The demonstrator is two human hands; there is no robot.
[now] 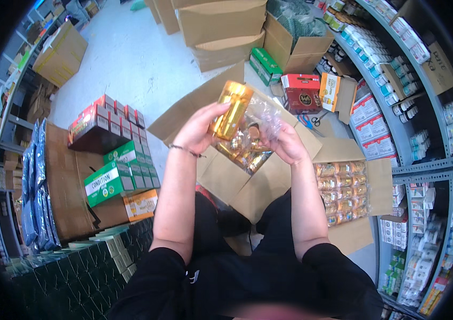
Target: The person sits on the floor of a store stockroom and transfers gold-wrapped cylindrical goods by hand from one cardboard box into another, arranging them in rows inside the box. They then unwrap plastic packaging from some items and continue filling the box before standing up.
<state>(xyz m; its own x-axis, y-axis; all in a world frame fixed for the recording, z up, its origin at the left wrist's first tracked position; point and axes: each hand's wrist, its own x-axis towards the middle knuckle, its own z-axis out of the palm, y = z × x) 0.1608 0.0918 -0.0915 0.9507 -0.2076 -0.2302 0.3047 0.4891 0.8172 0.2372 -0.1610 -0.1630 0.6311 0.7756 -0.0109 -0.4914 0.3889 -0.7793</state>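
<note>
My left hand (198,126) grips a shiny gold bottle (232,110), tilted with its cap end up and away from me. Crumpled clear plastic wrap (266,114) is pinched in my right hand (288,144), just right of the bottle. Both hands are above an open cardboard box (226,182) with its flaps spread, between my knees. Inside it, more gold bottles (252,160) show, partly covered by plastic and my hands. To my right, a second open carton (378,180) holds rows of plastic-wrapped gold-coloured jars (344,192).
Red-and-black boxes (106,124) and green-and-white boxes (108,182) are stacked at left. Blue-handled scissors (308,122) and black-handled scissors (319,119) lie beyond the box, near a red carton (301,94). Shelves of bottles (370,60) line the right side. Large cardboard cartons (224,24) stand ahead.
</note>
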